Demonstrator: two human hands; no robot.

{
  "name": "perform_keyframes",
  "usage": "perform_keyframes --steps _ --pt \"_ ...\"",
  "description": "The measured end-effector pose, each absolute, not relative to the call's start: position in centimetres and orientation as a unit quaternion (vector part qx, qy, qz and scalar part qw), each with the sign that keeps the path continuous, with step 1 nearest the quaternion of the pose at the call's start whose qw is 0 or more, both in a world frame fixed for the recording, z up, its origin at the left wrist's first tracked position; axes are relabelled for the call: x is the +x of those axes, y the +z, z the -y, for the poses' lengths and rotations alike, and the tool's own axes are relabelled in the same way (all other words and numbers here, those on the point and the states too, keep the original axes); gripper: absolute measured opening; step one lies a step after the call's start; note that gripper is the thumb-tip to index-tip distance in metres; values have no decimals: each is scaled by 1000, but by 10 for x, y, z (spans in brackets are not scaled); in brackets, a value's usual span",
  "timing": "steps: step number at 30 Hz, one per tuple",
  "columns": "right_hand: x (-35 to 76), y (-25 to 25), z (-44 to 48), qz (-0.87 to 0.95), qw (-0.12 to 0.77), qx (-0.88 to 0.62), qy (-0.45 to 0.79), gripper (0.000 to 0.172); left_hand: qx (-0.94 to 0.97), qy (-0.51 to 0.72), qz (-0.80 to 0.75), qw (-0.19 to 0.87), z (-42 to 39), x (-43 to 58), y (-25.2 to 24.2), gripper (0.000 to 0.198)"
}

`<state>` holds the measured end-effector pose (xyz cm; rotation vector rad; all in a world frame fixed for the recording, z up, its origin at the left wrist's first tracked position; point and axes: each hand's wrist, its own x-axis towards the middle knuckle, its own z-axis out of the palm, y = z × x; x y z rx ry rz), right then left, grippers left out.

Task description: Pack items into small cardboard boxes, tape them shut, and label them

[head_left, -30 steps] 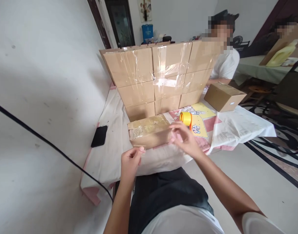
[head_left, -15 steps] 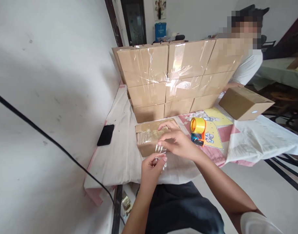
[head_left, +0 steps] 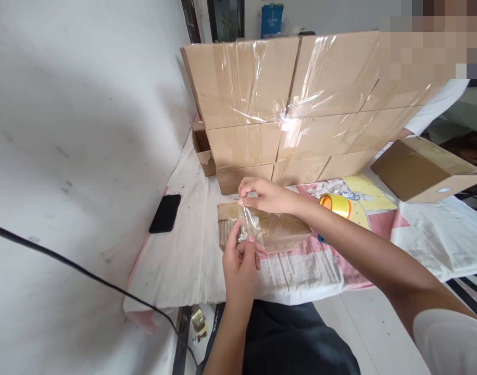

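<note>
A strip of clear packing tape [head_left: 251, 216] runs between my two hands, above a small cardboard box [head_left: 287, 226] on the table. My right hand [head_left: 264, 195] pinches the tape's far end between thumb and fingertips, over the back edge of the box. Closer to me, my left hand [head_left: 241, 263] has its thumb and fingers closed on the near end, with the index finger stretched toward the box's left end. Layered cardboard edges show at that end. Behind my right forearm, a yellow tape roll [head_left: 338, 204] on its dispenser is partly hidden.
A wall of taped cardboard boxes [head_left: 242, 148] stands behind the small box. At the left lies a black phone [head_left: 165, 213], with an open carton [head_left: 204, 151] farther back. Another box [head_left: 426, 169] sits at the right, near a person [head_left: 441, 101]. A black cable [head_left: 90, 271] crosses the left side.
Both hands have shifted left and spread apart, stretching the bunched tape into a strip over the small box. My view has tilted down and moved closer.
</note>
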<state>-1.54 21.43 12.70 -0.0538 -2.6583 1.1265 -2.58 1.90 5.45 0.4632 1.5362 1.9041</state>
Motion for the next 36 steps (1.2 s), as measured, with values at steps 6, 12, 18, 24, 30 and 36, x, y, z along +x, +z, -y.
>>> perform_keyframes --steps 6,12,18,24,30,36 --pt "-31 107 -231 900 160 -63 401 16 174 689 -636 301 -19 -17 57 78" --pt "-23 112 -231 868 169 -41 465 22 191 660 -675 268 -18 -16 46 74" --pt "5 146 -210 888 180 7 423 24 226 593 -740 223 -20 -24 41 73" --pt "23 148 -204 908 272 37 317 28 279 500 -805 152 -17 -29 36 61" --pt "36 156 -203 849 345 -18 399 30 305 499 -797 152 -13 -22 29 56" --pt "38 162 -198 850 329 -6 411 24 412 498 -748 -151 -7 -34 39 40"
